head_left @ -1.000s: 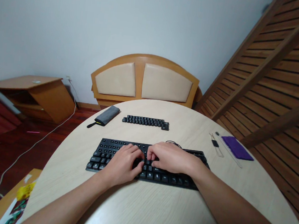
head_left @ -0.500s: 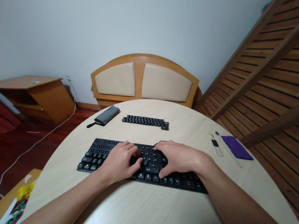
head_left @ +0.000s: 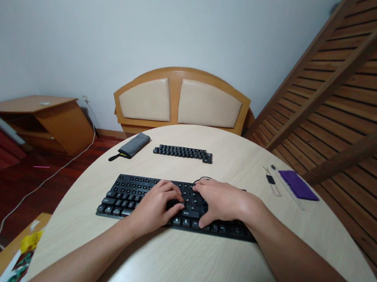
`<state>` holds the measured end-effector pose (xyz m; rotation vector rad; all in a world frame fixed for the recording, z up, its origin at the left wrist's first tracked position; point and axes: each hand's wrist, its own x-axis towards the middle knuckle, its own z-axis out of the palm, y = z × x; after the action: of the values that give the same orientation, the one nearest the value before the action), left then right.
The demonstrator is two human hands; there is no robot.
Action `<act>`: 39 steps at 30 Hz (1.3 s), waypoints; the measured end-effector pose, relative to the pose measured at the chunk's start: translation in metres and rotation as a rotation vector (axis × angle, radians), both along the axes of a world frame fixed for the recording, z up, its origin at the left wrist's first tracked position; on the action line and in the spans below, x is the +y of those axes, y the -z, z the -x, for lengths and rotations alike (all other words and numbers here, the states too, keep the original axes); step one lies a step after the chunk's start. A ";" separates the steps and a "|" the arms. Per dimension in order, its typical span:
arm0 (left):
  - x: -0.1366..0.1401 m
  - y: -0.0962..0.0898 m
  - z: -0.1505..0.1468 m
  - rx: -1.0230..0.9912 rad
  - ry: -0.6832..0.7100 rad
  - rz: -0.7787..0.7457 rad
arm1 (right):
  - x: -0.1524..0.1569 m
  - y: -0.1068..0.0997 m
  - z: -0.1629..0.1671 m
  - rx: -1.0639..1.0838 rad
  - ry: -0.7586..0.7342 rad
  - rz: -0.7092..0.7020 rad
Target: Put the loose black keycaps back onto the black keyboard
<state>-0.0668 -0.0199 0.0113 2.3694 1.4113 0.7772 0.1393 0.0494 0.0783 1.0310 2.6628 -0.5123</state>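
Observation:
A black keyboard point(head_left: 123, 215) lies across the table in front of me. Several of its upper-row positions show bare sockets without caps, while the lower left rows carry keycaps. My left hand point(head_left: 159, 203) rests over its middle, thumb and index finger pinched together at a single keycap point(head_left: 183, 204), mostly covered by the fingertips. My right hand point(head_left: 220, 201) lies spread over the right part, thumb on the bottom row and fingers toward the back edge, hiding many keys there. Beyond the keyboard, loose black keycaps point(head_left: 183, 152) stand in neat rows.
On the round table point(head_left: 175, 265), a grey pouch point(head_left: 134, 145) lies at the back left. At the right are a purple cloth pouch point(head_left: 298, 185), a wire tool with a black grip point(head_left: 270, 179) and a thin brush point(head_left: 286, 185). A padded headboard point(head_left: 176, 99) stands behind the table.
My left hand has shifted slightly right, and its index finger has come down toward the thumb around the keycap. The right hand stays nearly in place.

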 end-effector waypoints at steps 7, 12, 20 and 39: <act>0.004 0.001 0.004 -0.042 0.037 0.069 | -0.001 -0.001 0.001 0.001 -0.007 -0.008; 0.005 0.001 0.006 -0.022 0.044 0.079 | -0.001 0.000 0.001 -0.006 -0.017 -0.018; -0.001 -0.001 -0.001 -0.006 -0.043 0.066 | -0.001 -0.001 0.002 0.001 -0.019 -0.018; 0.002 0.004 0.001 0.023 -0.002 0.063 | 0.001 0.001 0.001 0.002 -0.016 -0.027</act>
<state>-0.0680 -0.0182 0.0078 2.3365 1.4265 0.6980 0.1386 0.0500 0.0776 1.0157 2.6848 -0.4754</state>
